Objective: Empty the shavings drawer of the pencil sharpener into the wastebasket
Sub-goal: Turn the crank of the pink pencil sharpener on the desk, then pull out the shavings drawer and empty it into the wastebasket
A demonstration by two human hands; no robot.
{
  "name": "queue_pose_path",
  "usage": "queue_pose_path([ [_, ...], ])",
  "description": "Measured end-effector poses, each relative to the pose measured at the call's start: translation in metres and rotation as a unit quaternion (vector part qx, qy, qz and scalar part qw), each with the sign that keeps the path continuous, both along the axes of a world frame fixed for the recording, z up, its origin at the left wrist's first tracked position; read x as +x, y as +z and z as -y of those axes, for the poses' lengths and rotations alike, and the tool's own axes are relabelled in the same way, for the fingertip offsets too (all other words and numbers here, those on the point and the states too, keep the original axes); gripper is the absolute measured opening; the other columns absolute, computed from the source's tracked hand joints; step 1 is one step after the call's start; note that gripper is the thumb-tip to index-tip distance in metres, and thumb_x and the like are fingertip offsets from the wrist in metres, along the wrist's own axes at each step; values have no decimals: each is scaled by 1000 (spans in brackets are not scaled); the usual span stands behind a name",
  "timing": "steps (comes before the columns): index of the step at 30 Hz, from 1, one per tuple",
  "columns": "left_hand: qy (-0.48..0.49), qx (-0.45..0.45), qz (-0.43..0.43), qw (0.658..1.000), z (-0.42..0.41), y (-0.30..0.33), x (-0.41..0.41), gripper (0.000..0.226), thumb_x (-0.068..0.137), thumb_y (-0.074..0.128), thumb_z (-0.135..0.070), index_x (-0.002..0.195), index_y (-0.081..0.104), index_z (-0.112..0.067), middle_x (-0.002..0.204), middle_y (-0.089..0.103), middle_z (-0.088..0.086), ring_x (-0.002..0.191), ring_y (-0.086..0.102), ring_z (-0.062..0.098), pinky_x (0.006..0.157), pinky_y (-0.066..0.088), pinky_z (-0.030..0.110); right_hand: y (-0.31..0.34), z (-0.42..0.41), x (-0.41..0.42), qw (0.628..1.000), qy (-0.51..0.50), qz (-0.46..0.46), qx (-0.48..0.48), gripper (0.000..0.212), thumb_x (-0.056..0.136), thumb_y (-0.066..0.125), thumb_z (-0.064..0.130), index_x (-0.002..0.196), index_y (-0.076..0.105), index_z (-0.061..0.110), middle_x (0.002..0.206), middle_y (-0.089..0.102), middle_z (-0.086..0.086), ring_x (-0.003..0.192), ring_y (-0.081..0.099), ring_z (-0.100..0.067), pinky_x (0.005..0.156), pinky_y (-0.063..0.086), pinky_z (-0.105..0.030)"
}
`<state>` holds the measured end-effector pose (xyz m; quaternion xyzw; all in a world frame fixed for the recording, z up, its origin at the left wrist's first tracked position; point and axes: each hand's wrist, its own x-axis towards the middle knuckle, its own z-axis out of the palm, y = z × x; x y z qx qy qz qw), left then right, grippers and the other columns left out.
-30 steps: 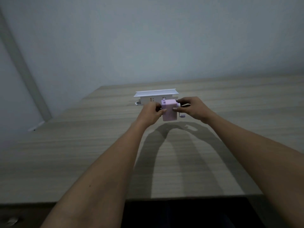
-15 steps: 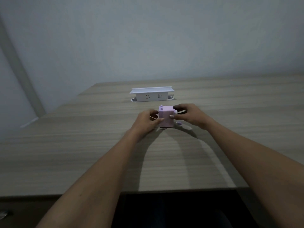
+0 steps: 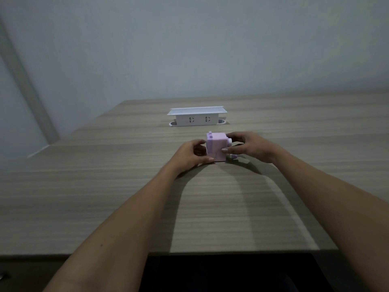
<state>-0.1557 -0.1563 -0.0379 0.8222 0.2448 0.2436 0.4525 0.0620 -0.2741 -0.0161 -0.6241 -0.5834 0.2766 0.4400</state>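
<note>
Lilac plastic pencil sharpener (image 3: 216, 149) is sitting upright on the wooden desk (image 3: 105, 186), just in front of the white socket box (image 3: 196, 118) and apart from it. Right hand (image 3: 251, 147) is wrapping the sharpener's crank side, thumb pressing the near face, fingers curling over the top rear edge; reads as bracing the body so it doesn't slide. Left hand (image 3: 190, 154) is pinching low at the opposite side, thumb lying along the bottom front edge, other fingertips hidden behind the body. My guess: it's feeling for the shavings drawer to pull it out while the right hand is holding against the pull. Drawer seam is too small to make out; looks not yet drawn. Count: one sharpener, one socket box with two outlets, two hands. Wastebasket is not showing anywhere in view.
</note>
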Motion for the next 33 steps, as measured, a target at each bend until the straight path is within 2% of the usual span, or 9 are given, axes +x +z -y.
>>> queue_pose_path([
  [2, 16, -15, 1, 1000, -3, -1, -3, 83, 70, 88, -15, 144, 49, -7, 123, 70, 11, 114, 68, 21, 101, 53, 33, 1, 0, 0, 1000, 5, -3, -7, 57, 80, 82, 13, 134, 64, 13, 125, 72, -7, 120, 66, -25, 102, 53, -42],
  [5, 33, -36, -1, 999, -11, -1, -12, 85, 69, 88, -13, 144, 48, -7, 127, 67, 11, 115, 65, 20, 99, 52, 31, 1, 2, -2, 1000, 8, -20, -15, 55, 81, 80, 8, 134, 63, 10, 125, 71, -11, 111, 68, -21, 93, 58, -33],
  [11, 66, -34, -3, 997, -25, 4, -41, 75, 71, 86, -5, 138, 51, -3, 113, 71, 7, 103, 69, 17, 81, 57, 22, 5, 3, -3, 999, -3, -23, -38, 55, 80, 81, 9, 132, 64, 10, 123, 72, -11, 102, 69, -18, 92, 58, -35],
  [14, 90, -18, 6, 996, -31, 13, -54, 71, 72, 85, -3, 135, 54, 2, 118, 70, 16, 108, 68, 26, 97, 56, 36, 9, 0, -5, 999, -16, -4, -41, 59, 77, 84, 11, 132, 64, 10, 122, 72, -11, 114, 68, -25, 94, 55, -33],
  [18, 105, -8, 30, 994, -32, 32, -62, 66, 70, 86, -3, 130, 59, 2, 116, 72, 20, 108, 70, 31, 99, 55, 41, 19, 3, -12, 998, -33, 40, -42, 69, 76, 85, 11, 139, 57, 7, 128, 67, -9, 118, 64, -27, 93, 51, -29],
  [21, 102, 3, 56, 993, -24, 55, -59, 61, 70, 86, -3, 127, 61, 1, 115, 72, 19, 109, 70, 31, 97, 56, 38, 35, 6, -19, 998, -53, 42, -11, 80, 76, 86, 18, 146, 48, 8, 135, 60, -9, 120, 61, -24, 94, 48, -30],
  [26, 78, 18, 83, 993, -5, 94, -41, 61, 70, 86, -2, 126, 61, 3, 117, 71, 23, 107, 70, 29, 95, 57, 36, 73, 13, -31, 995, -66, 36, 64, 65, 77, 85, 23, 134, 61, 4, 127, 68, -9, 116, 65, -16, 90, 52, -16],
  [29, 57, 18, 98, 993, 8, 115, -27, 64, 71, 85, -1, 129, 59, 4, 119, 70, 21, 110, 69, 29, 92, 58, 32, 97, 21, -34, 995, -57, 30, 72, 66, 77, 86, 26, 135, 62, 6, 125, 71, -4, 113, 68, -12, 93, 52, -21],
  [33, 13, 27, 102, 994, 27, 134, -8, 63, 73, 83, 1, 131, 58, 2, 116, 71, 14, 101, 71, 20, 80, 59, 21, 118, 33, -29, 994, -54, 15, 92, 65, 75, 87, 21, 134, 63, 5, 120, 74, -6, 110, 71, -14, 96, 53, -26],
])
